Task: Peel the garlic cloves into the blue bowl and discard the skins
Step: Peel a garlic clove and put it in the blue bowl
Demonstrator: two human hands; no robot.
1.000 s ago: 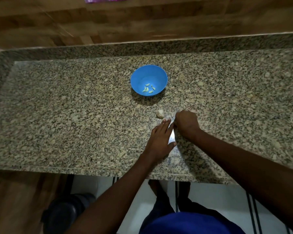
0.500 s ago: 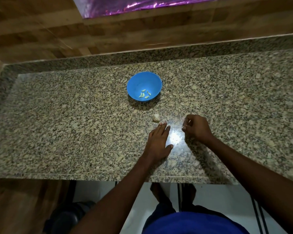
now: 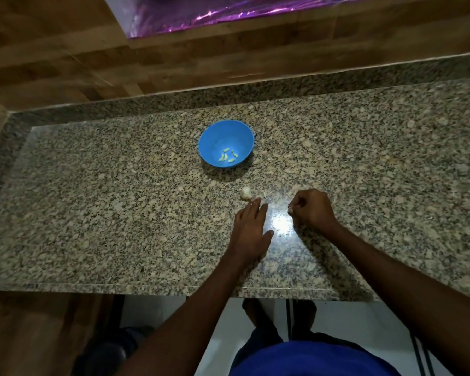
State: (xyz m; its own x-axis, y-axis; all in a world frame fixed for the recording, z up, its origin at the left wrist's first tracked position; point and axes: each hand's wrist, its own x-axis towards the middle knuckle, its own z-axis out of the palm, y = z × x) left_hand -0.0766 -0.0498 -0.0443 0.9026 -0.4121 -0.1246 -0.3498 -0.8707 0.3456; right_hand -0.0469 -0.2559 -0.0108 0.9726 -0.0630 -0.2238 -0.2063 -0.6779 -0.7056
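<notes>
My left hand (image 3: 251, 229) lies flat on the worktop (image 3: 92, 202), fingers straight, holding nothing. My right hand (image 3: 311, 208) is curled; whether it pinches anything I cannot tell. The garlic piece (image 3: 246, 193) sits just beyond my left fingertips, near the blue bowl (image 3: 223, 137) holding peeled cloves (image 3: 227, 158). Garlic is light and firm; its papery skin tears easily. Pinch at the tip.

On my granite counter (image 3: 120, 213): 1 blue bowl (image 3: 217, 137) holding 4 peeled cloves (image 3: 228, 157), 1 unpeeled garlic piece (image 3: 246, 193), 1 scrap of skin (image 3: 264, 194), and my 2 hands, left hand (image 3: 251, 232) and right hand (image 3: 314, 210).
</notes>
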